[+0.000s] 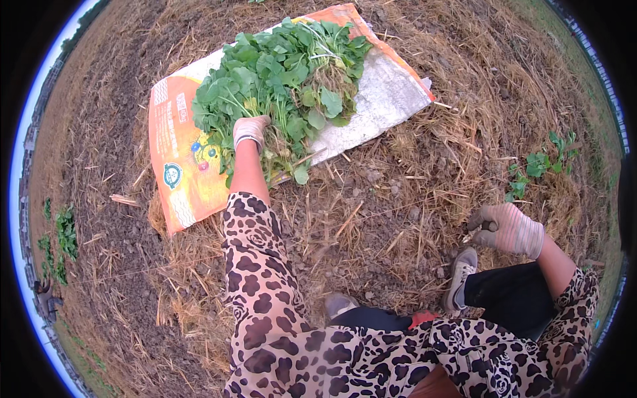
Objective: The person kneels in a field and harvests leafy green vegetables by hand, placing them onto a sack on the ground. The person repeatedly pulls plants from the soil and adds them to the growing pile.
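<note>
My left hand [251, 130], in a pale knitted glove, reaches into a heap of leafy green seedlings [264, 74] and is closed around the lower stems and roots of some of them. The heap lies on a flattened orange and white woven sack [368, 109] spread on the soil. White twine ties a bunch at the heap's upper right. Over the ground at the right is my right hand [507, 230], in a pale striped glove with dirty fingers, which are curled; whether it holds anything small is unclear.
Soil strewn with straw [378, 199] surrounds the sack. Low green plants [540, 164] are beyond my right hand, others [64, 239] at the far left. A thin string crosses the ground. My shoes [463, 278] are below. Another person [47, 298] is at the far left edge.
</note>
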